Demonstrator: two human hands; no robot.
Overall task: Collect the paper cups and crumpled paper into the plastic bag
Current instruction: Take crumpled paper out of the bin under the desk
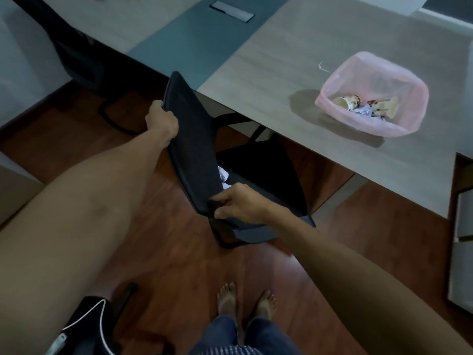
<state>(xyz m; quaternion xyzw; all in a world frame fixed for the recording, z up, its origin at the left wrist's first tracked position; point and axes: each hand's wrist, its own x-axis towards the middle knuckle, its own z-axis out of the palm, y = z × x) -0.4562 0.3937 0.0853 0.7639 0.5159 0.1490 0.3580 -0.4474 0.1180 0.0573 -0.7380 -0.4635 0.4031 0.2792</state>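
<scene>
A pink plastic bag [407,73] stands open on the grey table [294,55] at the right. Inside it lie two paper cups [348,101] [384,106] with brown spots and a bit of crumpled paper [362,110]. A black chair [194,155] stands half under the table's front edge. My left hand [161,120] grips the top of its backrest. My right hand [240,202] grips the backrest's lower right corner. A piece of white crumpled paper [223,175] lies on the chair seat, partly hidden behind the backrest.
The floor is dark red wood. My bare feet [245,302] stand below the chair. Another black chair [79,57] is tucked at the table's far left. A black bag with white trim [87,326] sits at the bottom left. A drawer unit [463,226] stands at the right edge.
</scene>
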